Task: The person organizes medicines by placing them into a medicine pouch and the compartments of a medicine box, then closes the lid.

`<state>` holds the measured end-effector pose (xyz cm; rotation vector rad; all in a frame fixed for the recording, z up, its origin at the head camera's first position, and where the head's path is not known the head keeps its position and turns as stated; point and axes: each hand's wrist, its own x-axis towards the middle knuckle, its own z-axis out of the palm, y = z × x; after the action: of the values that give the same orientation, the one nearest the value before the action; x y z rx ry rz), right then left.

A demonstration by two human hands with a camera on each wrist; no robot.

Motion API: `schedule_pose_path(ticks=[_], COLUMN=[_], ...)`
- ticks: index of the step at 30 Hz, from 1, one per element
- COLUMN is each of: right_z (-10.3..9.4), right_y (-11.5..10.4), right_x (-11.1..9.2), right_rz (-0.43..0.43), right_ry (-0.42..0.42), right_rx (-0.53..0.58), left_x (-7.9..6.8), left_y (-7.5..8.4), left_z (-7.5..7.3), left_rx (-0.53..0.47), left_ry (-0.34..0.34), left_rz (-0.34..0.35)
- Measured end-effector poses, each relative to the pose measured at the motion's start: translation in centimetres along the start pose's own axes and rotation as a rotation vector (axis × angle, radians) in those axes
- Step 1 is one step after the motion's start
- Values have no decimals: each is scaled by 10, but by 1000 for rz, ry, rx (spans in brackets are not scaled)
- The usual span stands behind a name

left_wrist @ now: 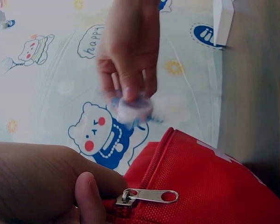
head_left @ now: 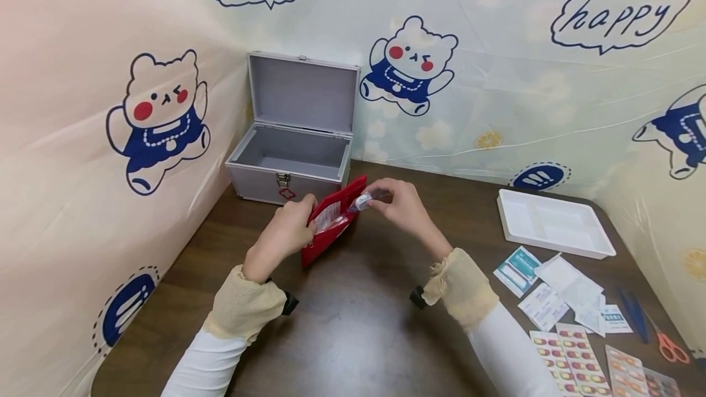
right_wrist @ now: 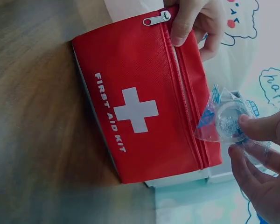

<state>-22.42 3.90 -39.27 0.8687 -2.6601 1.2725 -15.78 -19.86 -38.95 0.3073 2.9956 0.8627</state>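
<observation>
We take the step in hand to be passing a white round roll in clear, blue-printed plastic through the mouth of a red fabric zip pouch with a white cross. The person's left grip pinches the pouch by its edge, close to the silver metal zip pull, and the mouth stands apart. The right grip pinches the roll between thumb and fingers at the pouch's far end. We cannot tell whether wrapper and zip edge touch, nor whether the roll is bound inward or outward. White papery packets show inside the pouch.

Either way, we judge that the next move calls for the left grip to hold the mouth wide while the right grip guides the roll past the zip, minding that the loose wrapper does not snag on the teeth.

Beyond the pouch, a silver-grey metal box stands with its lid up on the dark brown wooden surface. Well to the pouch's right lie a white plastic divided tray, flat white and teal packets, blister strips of coloured capsules and orange-handled scissors.
</observation>
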Motion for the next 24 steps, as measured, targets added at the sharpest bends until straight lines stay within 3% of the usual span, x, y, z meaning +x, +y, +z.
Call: schedule_pose_path(ticks=[8, 24], right_z=[9, 24], right_y=[-9, 0], right_x=[16, 28], right_rz=[-51, -139], right_ry=[-17, -115], right_rx=[-66, -379], left_x=[-1, -1], left_y=[1, 3], left_z=[-1, -1], left_rx=[4, 13], left_ry=[-2, 4], left_rz=[7, 17])
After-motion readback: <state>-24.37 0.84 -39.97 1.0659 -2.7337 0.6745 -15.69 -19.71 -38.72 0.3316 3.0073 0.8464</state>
